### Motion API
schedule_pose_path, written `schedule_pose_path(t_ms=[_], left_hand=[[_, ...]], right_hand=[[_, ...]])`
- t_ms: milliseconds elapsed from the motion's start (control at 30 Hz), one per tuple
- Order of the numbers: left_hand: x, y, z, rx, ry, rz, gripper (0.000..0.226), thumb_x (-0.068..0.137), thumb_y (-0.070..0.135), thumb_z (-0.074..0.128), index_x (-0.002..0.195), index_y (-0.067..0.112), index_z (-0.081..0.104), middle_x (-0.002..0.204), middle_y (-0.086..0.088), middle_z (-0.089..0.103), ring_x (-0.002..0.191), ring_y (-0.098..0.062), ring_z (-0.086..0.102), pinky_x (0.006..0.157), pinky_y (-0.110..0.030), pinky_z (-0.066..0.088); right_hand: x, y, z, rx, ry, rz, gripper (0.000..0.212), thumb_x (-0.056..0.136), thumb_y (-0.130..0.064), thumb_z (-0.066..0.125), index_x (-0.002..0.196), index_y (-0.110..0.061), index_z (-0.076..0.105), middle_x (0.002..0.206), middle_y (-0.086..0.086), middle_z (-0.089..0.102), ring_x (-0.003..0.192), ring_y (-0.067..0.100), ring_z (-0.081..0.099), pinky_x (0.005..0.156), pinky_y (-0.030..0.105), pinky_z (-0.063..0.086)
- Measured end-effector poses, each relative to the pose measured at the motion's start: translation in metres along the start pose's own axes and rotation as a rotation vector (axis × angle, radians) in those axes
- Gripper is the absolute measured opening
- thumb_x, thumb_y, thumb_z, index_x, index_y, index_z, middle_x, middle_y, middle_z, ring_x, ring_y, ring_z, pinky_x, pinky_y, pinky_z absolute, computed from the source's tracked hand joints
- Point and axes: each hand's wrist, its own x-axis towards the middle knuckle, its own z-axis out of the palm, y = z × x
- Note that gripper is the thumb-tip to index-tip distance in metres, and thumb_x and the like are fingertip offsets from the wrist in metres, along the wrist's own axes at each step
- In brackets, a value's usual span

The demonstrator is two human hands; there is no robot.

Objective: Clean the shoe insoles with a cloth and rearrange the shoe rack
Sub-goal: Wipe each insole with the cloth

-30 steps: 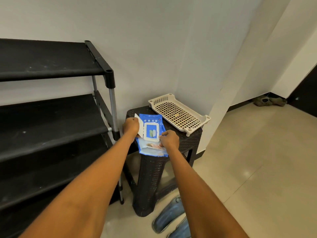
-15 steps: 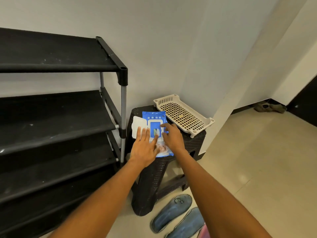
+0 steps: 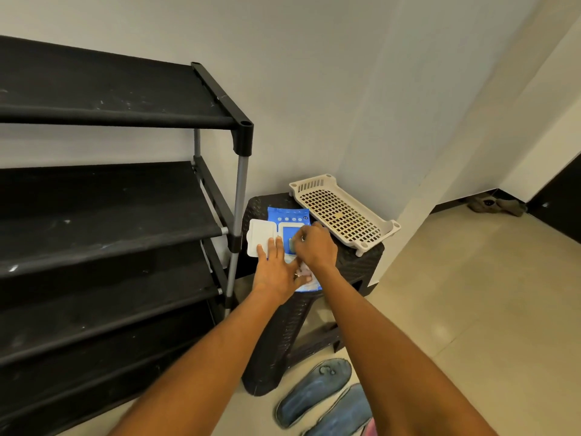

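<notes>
Left hand [image 3: 276, 265], fingers straight, pins the wet-wipe pack [image 3: 290, 234] flat on the wicker stool [image 3: 355, 265] so the right hand [image 3: 314, 247], grip pinching at the uncovered opening, can draw a wipe. Insoles [image 3: 314, 391] wait on the floor beside the bare shoe rack [image 3: 110, 221].

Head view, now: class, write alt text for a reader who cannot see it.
Two bare hands work a blue wet-wipe pack on a dark wicker stool: the left hand lies flat on it, the right hand pinches at its opening, white lid flipped open. A black shoe rack stands left, two blue insoles below.
</notes>
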Motion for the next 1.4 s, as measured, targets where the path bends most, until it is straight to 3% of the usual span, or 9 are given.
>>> schedule_pose_path(t_ms=[133,400,667,800,900,1000,1233,1300,1400], left_hand=[[0.002,-0.001,-0.001,-0.001,0.008,0.007,0.065,0.094,0.063,0.015,0.15,0.033,0.0,0.156,-0.023,-0.007,0.144,-0.039,-0.007,0.113,-0.057,0.002],[-0.008,0.009,0.004,0.007,0.108,-0.011,0.064,0.097,0.057,0.015,0.152,0.024,0.011,0.157,-0.02,0.001,0.145,-0.036,-0.006,0.114,-0.057,-0.003],[-0.015,0.007,-0.001,-0.061,0.155,-0.004,0.055,0.1,0.05,0.015,0.151,0.029,0.011,0.157,-0.019,0.005,0.145,-0.035,0.0,0.114,-0.057,-0.003],[-0.014,0.011,-0.004,-0.014,0.119,0.016,0.056,0.1,0.051,0.014,0.151,0.029,0.01,0.157,-0.02,0.004,0.145,-0.035,0.0,0.113,-0.059,-0.003],[-0.013,0.012,-0.003,-0.024,0.086,-0.017,0.058,0.099,0.053,0.012,0.151,0.029,0.009,0.157,-0.021,0.003,0.145,-0.036,-0.001,0.113,-0.059,-0.004],[-0.013,0.015,-0.002,-0.018,0.078,-0.031,0.059,0.099,0.054,0.012,0.151,0.028,0.008,0.156,-0.022,0.003,0.145,-0.036,-0.001,0.113,-0.059,-0.003],[-0.012,0.016,-0.002,-0.065,0.075,-0.025,0.06,0.099,0.053,0.016,0.151,0.026,0.008,0.157,-0.019,0.004,0.145,-0.035,0.0,0.113,-0.059,-0.002],[-0.014,0.016,-0.001,-0.078,0.102,-0.023,0.061,0.099,0.052,0.017,0.151,0.02,0.009,0.157,-0.02,0.006,0.145,-0.035,0.002,0.113,-0.058,-0.002],[-0.017,0.015,0.0,-0.05,0.164,-0.014,0.06,0.1,0.048,0.018,0.149,0.013,0.015,0.156,-0.019,0.011,0.145,-0.035,0.007,0.114,-0.057,0.0]], right_hand=[[0.009,0.001,-0.013,0.21,0.013,0.067,0.021,0.094,-0.022,0.05,0.104,-0.009,0.063,0.113,0.005,0.056,0.096,0.02,0.057,0.074,0.03,0.044],[-0.001,0.011,0.006,-0.021,-0.152,0.031,0.015,0.09,-0.031,0.059,0.1,-0.022,0.066,0.116,0.003,0.055,0.107,0.02,0.054,0.085,0.038,0.05],[-0.001,0.009,-0.019,0.392,-0.232,-0.034,0.019,0.087,-0.005,0.045,0.072,-0.017,0.044,0.078,0.001,0.049,0.077,0.017,0.045,0.069,0.03,0.036],[-0.004,0.014,-0.022,0.742,-0.116,0.08,0.019,0.091,-0.005,0.041,0.074,-0.014,0.044,0.08,0.007,0.049,0.077,0.018,0.045,0.073,0.033,0.04],[0.0,0.006,-0.028,0.942,0.067,0.211,0.022,0.096,-0.01,0.034,0.076,-0.013,0.042,0.075,0.003,0.045,0.069,0.011,0.042,0.058,0.014,0.038],[0.008,0.004,-0.032,1.087,0.161,0.362,0.024,0.096,-0.015,0.033,0.073,-0.018,0.039,0.076,0.002,0.042,0.072,0.012,0.042,0.062,0.024,0.037],[0.005,0.013,-0.04,0.872,0.327,0.352,0.007,0.097,-0.019,0.048,0.099,-0.018,0.041,0.094,0.008,0.058,0.079,0.017,0.059,0.07,0.036,0.053],[-0.002,0.021,-0.036,0.683,0.192,0.17,0.008,0.093,-0.016,0.055,0.096,-0.018,0.048,0.098,0.005,0.057,0.085,0.019,0.06,0.071,0.036,0.054],[-0.011,0.03,-0.028,0.484,-0.159,-0.078,0.008,0.088,-0.012,0.061,0.096,-0.015,0.06,0.105,0.007,0.055,0.088,0.012,0.053,0.063,0.015,0.043]])
